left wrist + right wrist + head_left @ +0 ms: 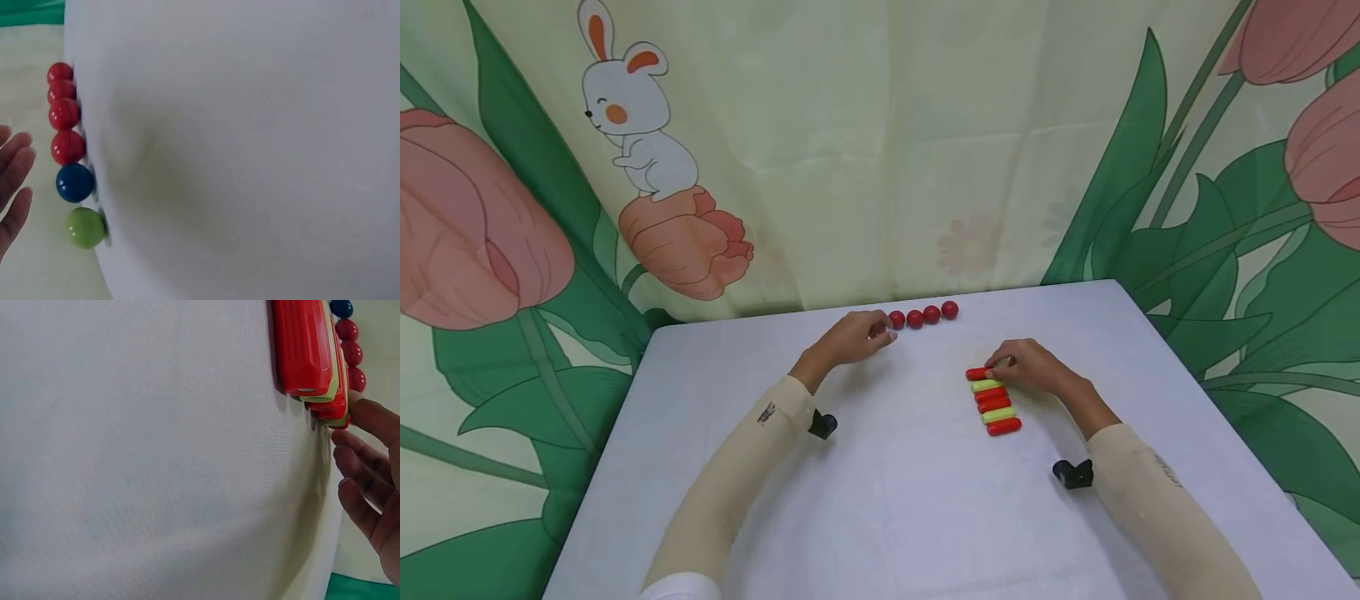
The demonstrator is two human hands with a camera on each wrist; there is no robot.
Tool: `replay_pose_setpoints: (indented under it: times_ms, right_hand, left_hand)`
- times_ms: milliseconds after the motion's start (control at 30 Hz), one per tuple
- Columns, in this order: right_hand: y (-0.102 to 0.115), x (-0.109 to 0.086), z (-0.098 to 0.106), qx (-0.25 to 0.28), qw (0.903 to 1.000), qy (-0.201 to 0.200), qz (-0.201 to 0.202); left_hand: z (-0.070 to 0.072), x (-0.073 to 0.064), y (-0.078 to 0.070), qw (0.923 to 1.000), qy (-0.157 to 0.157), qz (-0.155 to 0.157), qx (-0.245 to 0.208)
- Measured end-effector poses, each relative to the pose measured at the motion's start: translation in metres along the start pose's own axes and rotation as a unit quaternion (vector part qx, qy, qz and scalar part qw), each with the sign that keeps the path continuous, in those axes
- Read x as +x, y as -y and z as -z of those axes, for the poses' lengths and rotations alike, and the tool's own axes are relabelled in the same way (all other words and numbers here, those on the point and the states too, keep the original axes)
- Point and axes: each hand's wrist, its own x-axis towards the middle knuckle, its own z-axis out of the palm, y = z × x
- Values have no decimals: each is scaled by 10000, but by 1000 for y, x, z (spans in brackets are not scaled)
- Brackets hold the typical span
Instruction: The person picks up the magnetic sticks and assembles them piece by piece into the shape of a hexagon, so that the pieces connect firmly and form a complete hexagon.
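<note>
My left hand [859, 335] hovers at the left end of a row of glossy balls, its fingers loosely bent with nothing between them. In the left wrist view its fingers stand apart beside a green ball [86, 227], a blue ball [75, 182] and several red balls [64, 114]. The head view hides the blue and green ones behind this hand. My right hand [1032, 363] pinches the right end of the farthest short red plastic stick [976, 374]. That stick tops a column of several red and light green sticks, with a ridged red stick [301, 347] nearest.
A white cloth covers the table [880, 500], whose far edge runs just behind the balls. Behind hangs a curtain [850, 167] printed with tulips and a rabbit. Black wrist mounts [1072, 474] stick out from both sleeves.
</note>
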Motion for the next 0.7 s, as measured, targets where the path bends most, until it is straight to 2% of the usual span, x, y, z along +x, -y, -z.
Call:
replay_pose_setpoints:
  times_ms: [267, 533, 700]
  right_hand:
    - [-1, 2, 0, 23, 9999, 80, -136]
    - [4, 3, 0, 146, 9994, 142, -273]
    - [3, 4, 1, 154, 9997, 126, -158]
  left_hand:
    - [-5, 22, -1, 9988, -271, -402, 49]
    - [-9, 47, -13, 9996, -134, -254, -16]
    - [-14, 59, -18, 9997, -80, -205, 42]
